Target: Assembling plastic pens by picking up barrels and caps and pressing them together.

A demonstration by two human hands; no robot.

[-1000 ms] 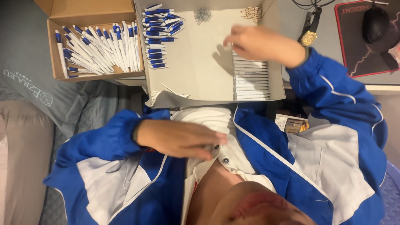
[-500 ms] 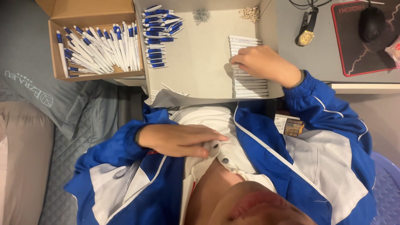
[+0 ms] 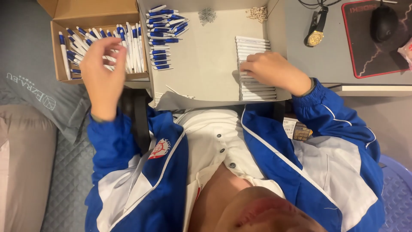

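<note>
Head view: right hand (image 3: 272, 71) rests flat, holding nothing, on white pen barrels (image 3: 253, 45); left hand (image 3: 102, 73) spread wide above boxed pens (image 3: 128, 41).

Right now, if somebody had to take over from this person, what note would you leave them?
Left hand: over the cardboard box of blue-and-white pens; it is blurred, so its grip is unclear.
Right hand: resting on the row of white barrels in the grey tray; I cannot tell whether it pinches one.
Also in the tray: a heap of blue parts and two small piles of tiny bits at the far edge.
Done: many finished-looking pens lie in the box.
Left: a long row of bare white barrels and plenty of blue parts.
</note>
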